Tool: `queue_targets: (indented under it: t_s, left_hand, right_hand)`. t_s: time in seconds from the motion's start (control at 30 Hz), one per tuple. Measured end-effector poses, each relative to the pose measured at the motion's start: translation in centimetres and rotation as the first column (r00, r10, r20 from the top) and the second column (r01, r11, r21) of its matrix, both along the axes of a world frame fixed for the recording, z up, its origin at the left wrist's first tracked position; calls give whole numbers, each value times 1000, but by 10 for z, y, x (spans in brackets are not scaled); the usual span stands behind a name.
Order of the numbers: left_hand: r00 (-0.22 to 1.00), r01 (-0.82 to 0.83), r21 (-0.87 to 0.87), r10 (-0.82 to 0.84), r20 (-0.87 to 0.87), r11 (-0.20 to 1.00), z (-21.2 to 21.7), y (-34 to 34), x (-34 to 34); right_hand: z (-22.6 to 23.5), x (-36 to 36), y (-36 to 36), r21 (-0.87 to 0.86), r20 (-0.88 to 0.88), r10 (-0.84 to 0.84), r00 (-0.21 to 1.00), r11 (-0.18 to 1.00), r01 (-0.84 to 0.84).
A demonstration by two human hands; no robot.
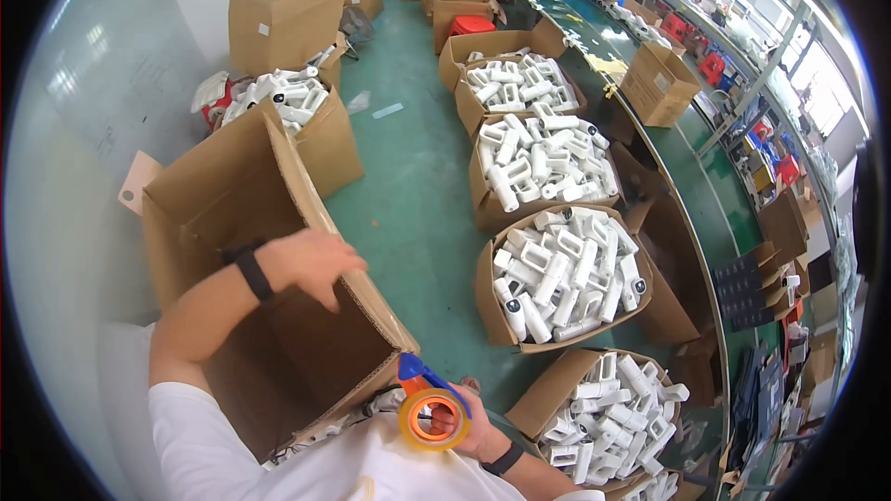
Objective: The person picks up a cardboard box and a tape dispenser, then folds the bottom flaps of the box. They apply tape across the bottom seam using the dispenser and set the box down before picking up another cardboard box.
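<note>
A large open cardboard box (pixel 209 190) stands directly before me, its bare brown inside walls showing. My left hand (pixel 314 262), with a dark band at the wrist, lies over the box's right wall. Its fingers and thumb are spread, with the fingertips at the top edge; whether they press on the cardboard I cannot tell. Close to my body, by the box's near right corner, my right hand (pixel 475 422) grips a blue and orange tape dispenser (pixel 429 380). A roll of yellowish tape (pixel 408 427) sits on it. Some right fingers show through the roll's centre.
Cardboard boxes heaped with white plastic housings (pixel 566 269) line the right side of the green floor (pixel 408 176). Another filled box (pixel 329 144) and a tall carton (pixel 283 19) stand beyond mine. A long workbench (pixel 696 158) runs along the right, bearing a carton (pixel 659 83).
</note>
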State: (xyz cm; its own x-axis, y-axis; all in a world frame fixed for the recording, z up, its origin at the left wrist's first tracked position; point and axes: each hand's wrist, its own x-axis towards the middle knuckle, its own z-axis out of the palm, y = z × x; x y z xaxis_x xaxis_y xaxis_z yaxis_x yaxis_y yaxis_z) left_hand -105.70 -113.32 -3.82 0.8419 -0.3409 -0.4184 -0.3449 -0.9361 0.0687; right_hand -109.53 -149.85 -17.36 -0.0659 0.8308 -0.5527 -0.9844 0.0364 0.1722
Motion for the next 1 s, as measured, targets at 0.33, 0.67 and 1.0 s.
queue_targets:
  t_s: [0.33, 0.67, 1.0]
  left_hand:
    - [995, 86, 146, -91, 29, 986, -17, 42, 23]
    - [997, 79, 190, -76, -26, 979, -9, 33, 20]
    - [804, 592, -342, -504, 315, 730, -13, -70, -8]
  right_hand:
    - [-1, -4, -3, 19, -41, -55, 998, 998, 56]
    - [20, -8, -1, -15, -60, -84, 995, 996, 83]
    - [17, -3, 11, -43, 13, -51, 999, 998, 52]
